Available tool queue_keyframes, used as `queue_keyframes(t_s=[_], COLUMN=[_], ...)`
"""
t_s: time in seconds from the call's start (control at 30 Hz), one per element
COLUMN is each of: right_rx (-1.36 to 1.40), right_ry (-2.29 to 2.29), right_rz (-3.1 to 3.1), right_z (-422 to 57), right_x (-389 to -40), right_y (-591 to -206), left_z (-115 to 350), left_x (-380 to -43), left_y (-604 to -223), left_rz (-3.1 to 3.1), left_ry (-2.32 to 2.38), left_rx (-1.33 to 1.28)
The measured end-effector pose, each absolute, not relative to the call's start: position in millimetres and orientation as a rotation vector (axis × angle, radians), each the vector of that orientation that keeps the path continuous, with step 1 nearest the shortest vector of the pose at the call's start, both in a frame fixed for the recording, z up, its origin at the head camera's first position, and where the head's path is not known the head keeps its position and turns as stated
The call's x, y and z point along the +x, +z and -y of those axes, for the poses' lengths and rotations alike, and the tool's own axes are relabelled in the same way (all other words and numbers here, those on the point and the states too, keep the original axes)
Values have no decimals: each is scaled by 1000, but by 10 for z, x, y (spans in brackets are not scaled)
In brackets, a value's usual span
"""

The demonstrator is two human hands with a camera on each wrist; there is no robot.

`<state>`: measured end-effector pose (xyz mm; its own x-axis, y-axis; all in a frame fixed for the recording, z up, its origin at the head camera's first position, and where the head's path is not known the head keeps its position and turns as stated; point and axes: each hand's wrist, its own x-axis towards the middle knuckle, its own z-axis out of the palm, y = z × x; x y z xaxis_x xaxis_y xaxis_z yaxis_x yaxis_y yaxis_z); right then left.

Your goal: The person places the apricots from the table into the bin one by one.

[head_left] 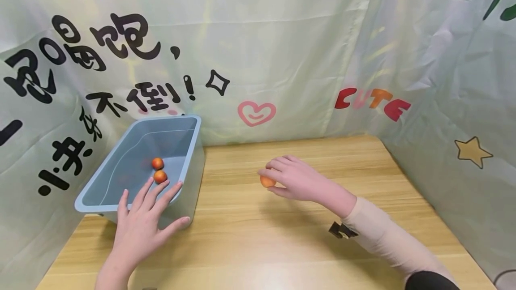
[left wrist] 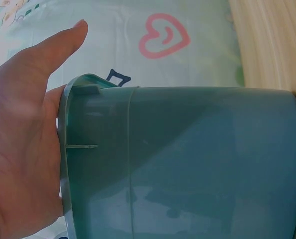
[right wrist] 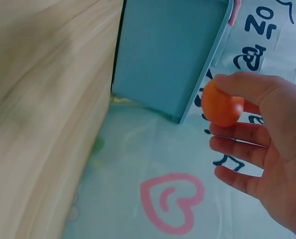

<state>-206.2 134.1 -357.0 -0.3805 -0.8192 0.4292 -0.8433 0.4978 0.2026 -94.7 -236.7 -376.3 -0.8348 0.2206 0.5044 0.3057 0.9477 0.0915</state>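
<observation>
My right hand (head_left: 296,178) pinches a small round orange fruit (right wrist: 223,105) between thumb and fingers, held above the wooden table right of the bin. Its other fingers are spread beside the fruit in the right wrist view. A blue plastic bin (head_left: 189,147) stands on the table at the left. Inside it lie two orange-red fruits, one (head_left: 157,163) just behind the other (head_left: 160,176). My left hand (head_left: 139,229) lies at the bin's near rim with its fingers spread and reaching over it. The left wrist view shows that palm against the rim (left wrist: 64,164), its fingertips hidden.
The wooden table (head_left: 242,245) runs back to a pale printed cloth (head_left: 266,66) behind it. More cloth hangs along the left and right sides. The bin's far end stands close to the cloth. A small dark object (head_left: 149,288) shows at the bottom edge.
</observation>
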Motion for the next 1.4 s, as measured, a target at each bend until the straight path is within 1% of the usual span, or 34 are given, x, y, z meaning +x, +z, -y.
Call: queue_keyframes(t_s=[0.43, 0.8, 1.4], right_rx=[1429, 1454, 1469], right_ry=[93, 213, 466], right_rz=[2166, 2192, 2248], right_z=[-782, -276, 332], right_x=[-2299, -2455, -2585], right_y=[-3419, -3317, -3374], left_z=[2369, 2374, 2385], left_x=[-944, -954, -957], left_y=[-3754, -3749, -3752], left_rz=[2593, 2585, 2599], left_ry=[-230, -218, -210], left_rx=[-378, -379, -387])
